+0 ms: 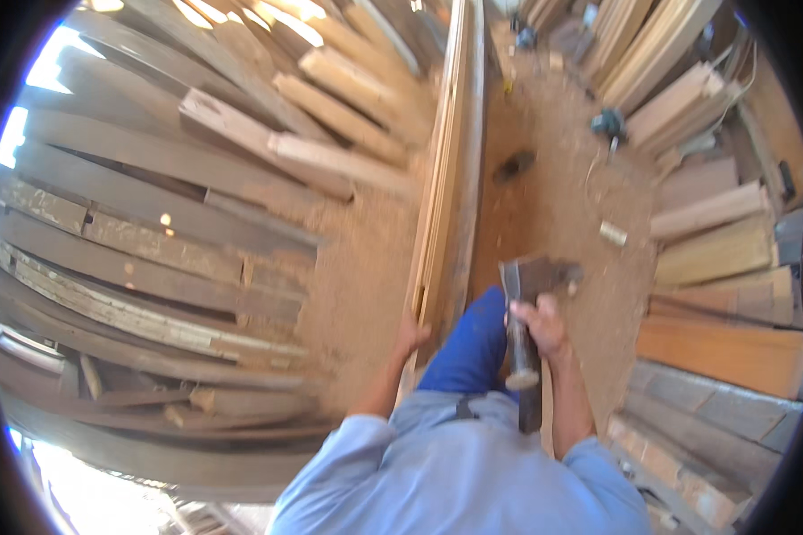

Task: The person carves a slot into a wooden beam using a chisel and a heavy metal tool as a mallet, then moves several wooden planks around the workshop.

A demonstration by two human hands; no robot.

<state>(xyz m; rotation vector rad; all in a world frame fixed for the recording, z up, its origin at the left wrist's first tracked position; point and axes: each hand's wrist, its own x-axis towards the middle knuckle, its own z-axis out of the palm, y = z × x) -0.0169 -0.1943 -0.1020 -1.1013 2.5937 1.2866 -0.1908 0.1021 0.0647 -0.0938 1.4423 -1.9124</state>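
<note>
- My left hand (412,337) meets the edge of the board (446,205), perhaps steadying it; its grip I can't tell.
- My right hand (546,326) grasps the tool (520,353), right of the board, probably for clearance.

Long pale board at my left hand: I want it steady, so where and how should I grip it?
Probably the near end of the board, coming from the left: it runs lengthwise away, its left edge is exposed, and your left hand touches it there.

Long pale timber (441,223), running straight ahead; right of it, dark round-ended tool (520,349).
</note>
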